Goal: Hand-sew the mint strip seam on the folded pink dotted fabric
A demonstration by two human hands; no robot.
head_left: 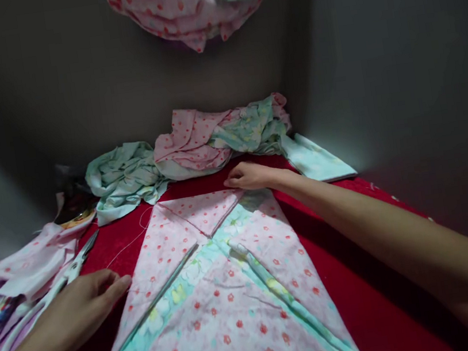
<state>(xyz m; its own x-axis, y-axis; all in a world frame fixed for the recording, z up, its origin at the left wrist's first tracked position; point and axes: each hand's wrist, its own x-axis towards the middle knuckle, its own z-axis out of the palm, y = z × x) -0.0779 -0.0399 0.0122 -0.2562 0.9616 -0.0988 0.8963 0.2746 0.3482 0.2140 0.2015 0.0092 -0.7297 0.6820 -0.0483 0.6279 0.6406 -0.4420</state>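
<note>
Red cloth (356,298) covers the work surface, and on it lies a folded patchwork piece (220,293) of pink dotted cotton with mint floral strips, its four corners turned in toward the middle like an envelope. The right hand (249,176) reaches to the far edge of the piece and rests its fingers flat on the far flap, near the fold; the fingers look pressed together and laid down, not pinching anything. The left hand (86,298) lies at the near left side, its fingertips touching the left edge of the piece, loosely spread and holding nothing. Just beside this hand, to the left, are white-handled scissors (63,278) on a heap of pink scraps (24,266). At the far side there is a pile of mint and pink fabric (195,146), and a folded mint piece (317,161) at the far right (more fabric hangs above, at the top of the view). In my judgement, the flaps can spring open if one hand lifts, because the folds do not seem pressed or pinned. Also, a loose white thread (132,242) crosses the red cloth near the left flap and may catch under the fingers and pull the layer out of line.
</note>
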